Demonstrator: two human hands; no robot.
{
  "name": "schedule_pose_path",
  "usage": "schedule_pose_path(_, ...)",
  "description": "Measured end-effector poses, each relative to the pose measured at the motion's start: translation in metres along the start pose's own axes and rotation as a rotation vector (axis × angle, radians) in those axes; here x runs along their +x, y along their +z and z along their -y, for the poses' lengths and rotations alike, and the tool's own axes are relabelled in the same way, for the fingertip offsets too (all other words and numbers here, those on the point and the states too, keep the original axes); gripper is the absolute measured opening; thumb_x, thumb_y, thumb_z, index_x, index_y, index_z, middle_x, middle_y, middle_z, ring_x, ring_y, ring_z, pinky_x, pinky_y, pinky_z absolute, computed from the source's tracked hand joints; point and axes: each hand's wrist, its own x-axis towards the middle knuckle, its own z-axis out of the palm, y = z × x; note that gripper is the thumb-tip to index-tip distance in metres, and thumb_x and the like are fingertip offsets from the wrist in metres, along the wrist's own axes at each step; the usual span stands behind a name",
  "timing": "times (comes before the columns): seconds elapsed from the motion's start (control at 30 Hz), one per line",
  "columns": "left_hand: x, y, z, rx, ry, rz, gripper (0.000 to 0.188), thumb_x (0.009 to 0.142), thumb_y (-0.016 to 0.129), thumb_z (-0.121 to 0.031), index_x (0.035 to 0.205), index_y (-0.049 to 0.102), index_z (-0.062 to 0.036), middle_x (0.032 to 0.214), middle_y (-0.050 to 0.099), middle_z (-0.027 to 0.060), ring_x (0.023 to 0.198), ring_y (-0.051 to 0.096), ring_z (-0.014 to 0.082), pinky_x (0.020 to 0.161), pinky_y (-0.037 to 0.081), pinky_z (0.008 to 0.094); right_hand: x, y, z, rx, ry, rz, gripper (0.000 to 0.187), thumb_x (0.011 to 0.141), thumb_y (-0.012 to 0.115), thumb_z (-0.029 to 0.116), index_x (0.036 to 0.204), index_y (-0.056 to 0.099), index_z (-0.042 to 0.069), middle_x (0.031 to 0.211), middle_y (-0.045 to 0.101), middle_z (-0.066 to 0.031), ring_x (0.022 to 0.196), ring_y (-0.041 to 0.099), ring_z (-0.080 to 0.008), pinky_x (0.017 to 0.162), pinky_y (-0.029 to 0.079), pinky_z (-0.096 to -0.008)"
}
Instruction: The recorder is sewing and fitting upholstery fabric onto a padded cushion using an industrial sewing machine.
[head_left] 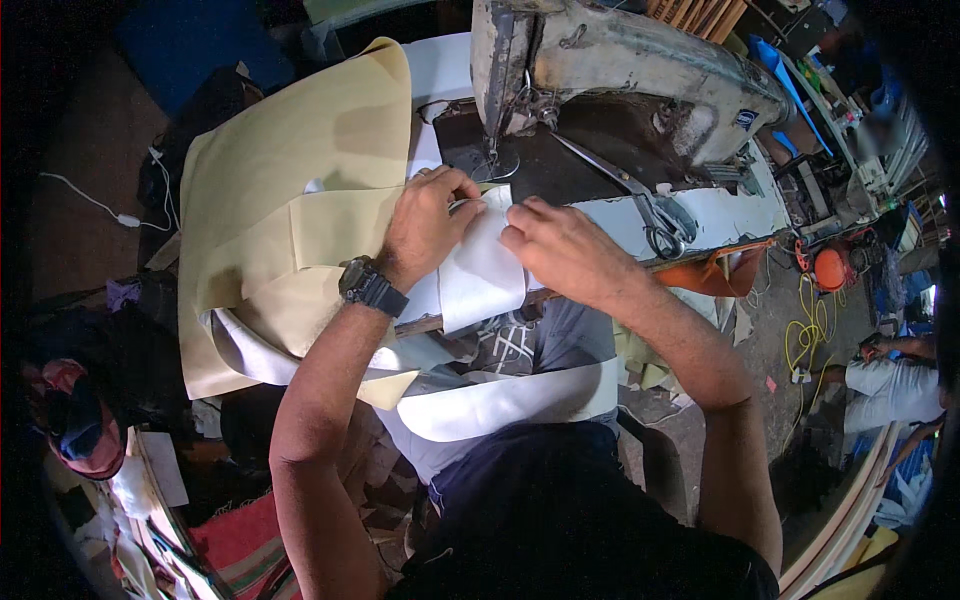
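My left hand (432,222), with a black watch on its wrist, pinches the upper left edge of a white piece of fabric or vinyl (482,280) in front of the sewing machine (630,70). My right hand (562,246) has its fingers closed at the same piece's upper right edge. The piece hangs over the table's front edge. A large beige sheet (300,130) lies folded on the table to the left, partly under my left wrist. Metal shears (625,185) rest on the machine bed, right of the needle area. Across my lap lies a curved white strip (510,402).
Orange material (715,272) hangs below the table's right edge. A yellow cord (808,330) coils on the floor at the right, near another person's leg (885,395). A white cable (85,195) runs along the left. A red striped cloth (240,535) lies at lower left.
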Motion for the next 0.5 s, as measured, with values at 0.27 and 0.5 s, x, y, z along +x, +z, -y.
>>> schedule_pose_path(0.27, 0.002, 0.005, 0.004, -0.012, 0.014, 0.002, 0.017, 0.082, 0.079, -0.007, 0.093, 0.067, -0.0018, 0.09, 0.069, 0.01, 0.084, 0.065, 0.0257, 0.079, 0.054, 0.037, -0.026, -0.016, 0.044, 0.749, -0.198, 0.276, 0.012, 0.092, 0.064, 0.014, 0.088, 0.055, 0.007, 0.09, 0.058, -0.0082, 0.083, 0.063, -0.0184, 0.072, 0.054, -0.0364)
schedule_pose_path(0.5, -0.002, -0.001, 0.003, -0.038, 0.005, -0.005, 0.022, 0.082, 0.079, -0.007, 0.1, 0.069, -0.002, 0.089, 0.07, 0.0093, 0.083, 0.065, 0.0238, 0.08, 0.054, 0.0352, -0.009, -0.004, -0.008, 0.659, 0.15, -0.029, 0.014, 0.095, 0.062, 0.009, 0.107, 0.066, 0.002, 0.101, 0.065, -0.0147, 0.088, 0.068, -0.0319, 0.076, 0.056, -0.0388)
